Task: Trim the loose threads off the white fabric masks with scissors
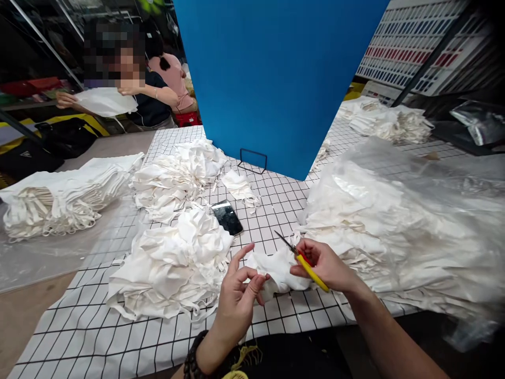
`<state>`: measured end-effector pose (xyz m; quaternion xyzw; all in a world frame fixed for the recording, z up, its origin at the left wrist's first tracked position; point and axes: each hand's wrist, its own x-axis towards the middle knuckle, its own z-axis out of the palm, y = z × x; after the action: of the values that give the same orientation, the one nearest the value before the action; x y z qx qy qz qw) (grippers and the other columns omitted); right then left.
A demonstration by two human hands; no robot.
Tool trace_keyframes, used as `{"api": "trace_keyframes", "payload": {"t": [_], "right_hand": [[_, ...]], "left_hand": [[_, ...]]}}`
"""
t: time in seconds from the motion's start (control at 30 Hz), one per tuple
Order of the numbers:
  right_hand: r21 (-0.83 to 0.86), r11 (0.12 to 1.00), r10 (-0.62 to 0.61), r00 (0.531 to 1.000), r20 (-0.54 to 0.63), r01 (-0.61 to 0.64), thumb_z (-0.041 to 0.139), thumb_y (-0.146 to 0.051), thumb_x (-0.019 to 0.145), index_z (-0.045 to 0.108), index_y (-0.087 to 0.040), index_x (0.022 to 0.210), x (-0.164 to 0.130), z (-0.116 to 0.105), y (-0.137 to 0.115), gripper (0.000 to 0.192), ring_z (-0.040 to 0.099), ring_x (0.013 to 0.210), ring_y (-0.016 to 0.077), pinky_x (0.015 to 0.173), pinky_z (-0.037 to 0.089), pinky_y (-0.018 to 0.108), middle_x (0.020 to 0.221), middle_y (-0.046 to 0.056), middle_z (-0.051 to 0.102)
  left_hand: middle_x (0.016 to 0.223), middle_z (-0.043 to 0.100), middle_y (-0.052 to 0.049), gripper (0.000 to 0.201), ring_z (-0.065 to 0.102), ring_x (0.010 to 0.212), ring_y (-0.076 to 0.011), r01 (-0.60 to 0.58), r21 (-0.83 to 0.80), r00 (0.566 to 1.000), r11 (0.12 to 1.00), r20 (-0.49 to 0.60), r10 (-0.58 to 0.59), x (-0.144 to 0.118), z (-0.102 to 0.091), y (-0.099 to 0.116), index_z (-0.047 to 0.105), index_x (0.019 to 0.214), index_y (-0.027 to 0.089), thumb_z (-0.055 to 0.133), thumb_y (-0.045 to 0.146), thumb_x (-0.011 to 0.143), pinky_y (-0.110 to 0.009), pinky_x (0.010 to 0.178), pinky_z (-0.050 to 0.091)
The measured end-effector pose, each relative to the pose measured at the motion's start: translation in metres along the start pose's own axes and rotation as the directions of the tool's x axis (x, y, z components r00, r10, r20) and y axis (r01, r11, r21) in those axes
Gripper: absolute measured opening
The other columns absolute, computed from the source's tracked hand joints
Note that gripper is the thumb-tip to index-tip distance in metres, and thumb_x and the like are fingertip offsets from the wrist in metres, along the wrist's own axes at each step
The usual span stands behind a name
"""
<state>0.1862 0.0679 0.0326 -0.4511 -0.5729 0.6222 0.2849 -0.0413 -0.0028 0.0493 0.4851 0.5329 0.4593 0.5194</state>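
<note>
Black-gridded white covering spreads over the desk (pixel 276 200), with a tall blue panel (pixel 276 79) standing at its far side and heaps of white cloth all round. Near the front edge lies a single white cloth piece (pixel 278 271), between the two hands. The left hand (pixel 236 300) pinches an edge of this piece between thumb and middle finger, the forefinger raised free. The right hand (pixel 325 266) is closed round yellow-handled snips (pixel 302 258), whose blades point up and away, just above the cloth and not visibly biting into it.

To the left sits a loose pile of cloth pieces (pixel 173 268); a phone (pixel 228 217) lies face up beyond it. To the right, a large stack under clear plastic sheeting (pixel 394 221). Farther back on the left, another person's hands hold up a white piece (pixel 106 102).

By the look of it, the work stands at trimming: a thread or edge is drawn up for cutting. The next cut calls for holding that pinch taut and bringing the blade tips to the exact spot without nicking the fabric.
</note>
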Motion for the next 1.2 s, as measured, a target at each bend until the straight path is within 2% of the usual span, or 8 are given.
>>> {"api": "trace_keyframes", "payload": {"t": [0.07,0.13,0.23,0.37,0.47,0.63,0.97,1.2], "right_hand": [[-0.011,1.000,0.023,1.000,0.019,-0.022,0.083,-0.040,0.064,0.045,-0.021,0.082,-0.014,0.003,0.000,0.046,0.041,0.060,0.0104,0.055,0.035,0.024,0.069,-0.006,0.046],[-0.067,0.997,0.042,0.998,0.036,-0.039,0.081,-0.041,0.067,0.044,-0.022,0.082,-0.026,0.007,-0.003,0.044,0.040,0.060,0.0106,0.054,0.033,0.024,0.068,-0.006,0.044],[-0.236,0.970,0.056,0.998,0.017,-0.050,0.078,-0.043,0.070,0.045,-0.023,0.083,-0.040,0.012,-0.011,0.041,0.037,0.058,0.0108,0.052,0.032,0.024,0.065,-0.007,0.043],[-0.441,0.896,0.036,0.999,-0.034,-0.048,0.078,-0.044,0.068,0.046,-0.024,0.083,-0.048,0.016,-0.021,0.040,0.040,0.059,0.0126,0.053,0.034,0.025,0.067,-0.006,0.048],[-0.559,0.828,-0.002,0.998,-0.061,-0.033,0.077,-0.042,0.068,0.048,-0.024,0.085,-0.049,0.020,-0.026,0.038,0.047,0.063,0.0150,0.057,0.038,0.026,0.074,-0.003,0.055],[-0.659,0.752,-0.035,0.997,-0.073,-0.022,0.075,-0.050,0.067,0.049,-0.024,0.086,-0.049,0.028,-0.029,0.041,0.053,0.066,0.0176,0.060,0.039,0.028,0.079,0.000,0.060],[-0.719,0.695,-0.094,0.992,-0.078,0.009,0.075,-0.051,0.070,0.050,-0.023,0.089,-0.056,0.031,-0.033,0.043,0.055,0.071,0.0189,0.064,0.040,0.030,0.082,0.000,0.059],[-0.691,0.723,-0.051,0.995,-0.083,-0.021,0.074,-0.054,0.070,0.050,-0.023,0.086,-0.054,0.035,-0.033,0.043,0.052,0.066,0.0168,0.060,0.038,0.027,0.077,-0.001,0.058]], "left_hand": [[0.112,0.063,-0.016,0.029,0.064,0.072,-0.0197,0.059,-0.124,0.995,0.990,0.081,-0.049,0.003,0.003,-0.002,0.067,0.073,0.015,0.061,0.040,0.087,-0.026,0.050,0.049],[0.087,0.070,-0.011,0.029,0.061,0.060,-0.0157,0.101,-0.206,0.990,0.973,0.121,-0.077,0.006,0.006,-0.004,0.068,0.081,0.014,0.061,0.041,0.087,-0.027,0.055,0.051],[0.069,0.067,-0.004,0.029,0.063,0.063,-0.0155,0.123,-0.237,0.988,0.964,0.117,-0.097,0.008,0.011,-0.006,0.067,0.091,0.014,0.061,0.042,0.088,-0.028,0.069,0.052],[0.068,0.063,-0.002,0.027,0.061,0.063,-0.0145,0.095,-0.156,0.990,0.983,0.115,-0.078,0.007,0.012,-0.011,0.063,0.094,0.016,0.054,0.041,0.093,-0.026,0.068,0.049],[0.067,0.057,0.000,0.024,0.053,0.059,-0.0120,0.021,-0.010,0.992,1.000,0.122,-0.020,0.005,0.011,-0.012,0.063,0.092,0.018,0.050,0.038,0.095,-0.023,0.061,0.043],[0.083,0.060,-0.004,0.020,0.053,0.077,-0.0159,-0.118,0.194,0.988,0.974,0.118,0.096,0.000,0.010,-0.008,0.064,0.091,0.020,0.048,0.030,0.096,-0.025,0.072,0.041],[0.079,0.056,-0.003,0.020,0.052,0.073,-0.0161,-0.233,0.266,0.966,0.935,0.169,0.193,-0.002,0.009,-0.006,0.063,0.093,0.019,0.045,0.027,0.097,-0.026,0.069,0.039],[0.078,0.053,-0.001,0.020,0.049,0.072,-0.0145,-0.238,0.243,0.963,0.940,0.182,0.197,-0.003,0.009,-0.009,0.061,0.092,0.019,0.044,0.027,0.098,-0.026,0.068,0.038]]}}
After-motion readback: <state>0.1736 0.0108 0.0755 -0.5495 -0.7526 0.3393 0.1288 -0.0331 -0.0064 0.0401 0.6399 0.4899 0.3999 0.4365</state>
